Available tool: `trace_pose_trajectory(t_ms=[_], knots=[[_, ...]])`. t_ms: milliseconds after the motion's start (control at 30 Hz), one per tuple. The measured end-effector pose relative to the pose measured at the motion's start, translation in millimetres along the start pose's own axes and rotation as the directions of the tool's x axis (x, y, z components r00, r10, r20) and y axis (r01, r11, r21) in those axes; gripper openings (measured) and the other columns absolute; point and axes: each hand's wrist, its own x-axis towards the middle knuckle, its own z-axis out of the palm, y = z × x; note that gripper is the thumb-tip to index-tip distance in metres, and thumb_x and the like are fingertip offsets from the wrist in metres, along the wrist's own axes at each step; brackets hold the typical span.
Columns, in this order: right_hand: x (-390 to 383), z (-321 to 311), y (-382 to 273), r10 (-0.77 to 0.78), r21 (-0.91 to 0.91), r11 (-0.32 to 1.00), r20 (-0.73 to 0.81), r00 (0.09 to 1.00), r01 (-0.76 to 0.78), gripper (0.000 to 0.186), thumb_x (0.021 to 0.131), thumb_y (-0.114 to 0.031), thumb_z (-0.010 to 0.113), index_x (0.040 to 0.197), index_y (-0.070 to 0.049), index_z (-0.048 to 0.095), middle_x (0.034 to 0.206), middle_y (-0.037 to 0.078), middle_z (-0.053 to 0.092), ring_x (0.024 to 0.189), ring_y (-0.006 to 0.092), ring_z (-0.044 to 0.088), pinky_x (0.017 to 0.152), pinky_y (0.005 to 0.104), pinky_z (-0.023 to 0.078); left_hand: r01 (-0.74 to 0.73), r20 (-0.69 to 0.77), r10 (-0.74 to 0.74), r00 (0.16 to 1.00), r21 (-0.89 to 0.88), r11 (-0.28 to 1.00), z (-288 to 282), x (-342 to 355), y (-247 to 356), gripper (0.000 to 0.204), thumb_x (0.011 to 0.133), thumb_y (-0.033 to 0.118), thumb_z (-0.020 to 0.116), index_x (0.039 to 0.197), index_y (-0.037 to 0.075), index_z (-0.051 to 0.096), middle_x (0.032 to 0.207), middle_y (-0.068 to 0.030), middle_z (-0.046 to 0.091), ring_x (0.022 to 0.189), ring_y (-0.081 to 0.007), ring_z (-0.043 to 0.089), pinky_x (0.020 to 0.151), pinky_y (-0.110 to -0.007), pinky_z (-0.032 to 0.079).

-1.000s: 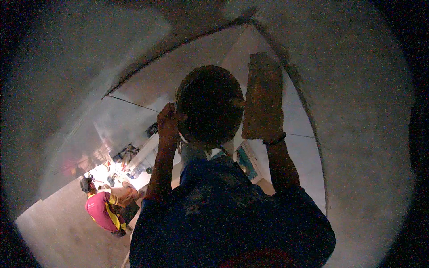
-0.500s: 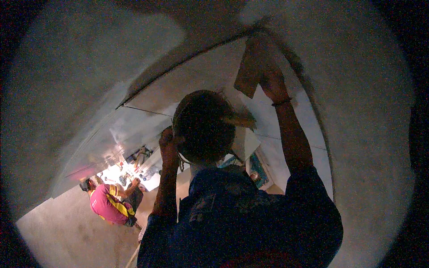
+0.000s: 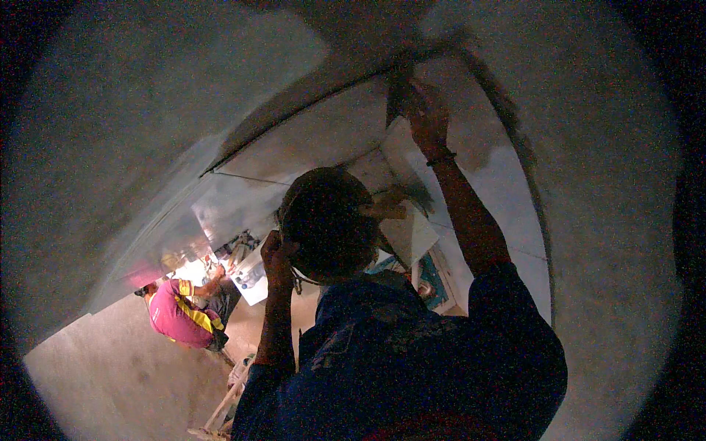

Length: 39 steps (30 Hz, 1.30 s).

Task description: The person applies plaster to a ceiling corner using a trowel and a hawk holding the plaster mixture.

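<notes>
Held against my chest is a dark round bucket [image 3: 327,220], its inside too dark to make out. My left hand [image 3: 276,257] grips its left rim, near the hanging wire handle [image 3: 298,281]. A pale wooden handle [image 3: 386,211] sticks out over the bucket's right side. Up where the white wall panels meet in a corner, my right hand [image 3: 428,117] is closed on a flat scraper [image 3: 398,97]. Its dark blade, seen nearly edge-on, is at the wall; whether it touches cannot be told. Damp-looking dark patches mark the panel [image 3: 456,132] around it.
To the left and below, a person [image 3: 184,316] in a pink and yellow shirt crouches by a brightly lit spot with tools. Wooden bars [image 3: 224,404] stand at the lower left. Below the bucket are a pale board [image 3: 412,239] and a teal-lined box [image 3: 441,283].
My right hand has shifted left along the corner, and the scraper has turned from showing its broad face to nearly edge-on. The bucket has dropped slightly in view.
</notes>
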Motion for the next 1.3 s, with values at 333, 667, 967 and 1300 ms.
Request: trace_pose_trajectory(t_ms=[333, 667, 967, 1300], knots=[[-0.8, -7.3, 9.1, -0.337, -0.434, 0.826, 0.133, 0.932, 0.361, 0.039, 0.074, -0.008, 0.053, 0.113, -0.011, 0.049, 0.084, 0.015, 0.051, 0.076, 0.0306, 0.051, 0.066, 0.0400, 0.044, -0.126, 0.089, 0.121, 0.989, 0.055, 0.990, 17.1, 9.1, 0.4, 0.021, 0.061, 0.005, 0.058, 0.081, 0.002, 0.054, 0.074, -0.0023, 0.055, 0.067, -0.0125, 0.050, 0.062, -0.025, 0.040], [-10.9, -33.5, 21.4, -0.319, -0.417, 0.855, 0.042, 0.947, 0.307, 0.038, 0.076, -0.019, 0.055, 0.111, -0.006, 0.048, 0.090, 0.018, 0.052, 0.081, 0.0330, 0.052, 0.070, 0.0434, 0.043, -0.024, 0.003, 0.024, 1.000, -0.135, 0.991, 24.4, 2.6, 2.0, 0.019, 0.064, 0.004, 0.056, 0.084, 0.001, 0.055, 0.077, -0.0036, 0.056, 0.070, -0.0145, 0.051, 0.064, -0.027, 0.041], [9.5, 8.2, -6.4, -0.333, -0.467, 0.800, 0.180, 0.926, 0.378, 0.046, 0.069, -0.010, 0.057, 0.114, -0.006, 0.047, 0.091, 0.016, 0.053, 0.079, 0.0309, 0.053, 0.066, 0.0376, 0.046, -0.077, 0.038, 0.072, 0.997, 0.145, 0.986, 18.0, 14.0, 4.7, 0.017, 0.061, 0.011, 0.058, 0.074, 0.003, 0.052, 0.069, -0.0016, 0.051, 0.063, -0.0124, 0.046, 0.058, -0.025, 0.037], [-2.1, -0.1, -69.2, -0.039, -0.517, 0.814, 0.407, 0.913, 0.265, 0.046, 0.069, -0.016, 0.059, 0.112, -0.006, 0.048, 0.089, 0.017, 0.053, 0.075, 0.0337, 0.054, 0.063, 0.0396, 0.046, -0.007, 0.093, 0.002, 0.996, 0.050, 0.999, 23.8, 9.7, 9.7, 0.014, 0.061, 0.012, 0.057, 0.070, 0.004, 0.050, 0.064, 0.0006, 0.047, 0.061, -0.0110, 0.043, 0.058, -0.025, 0.034]])
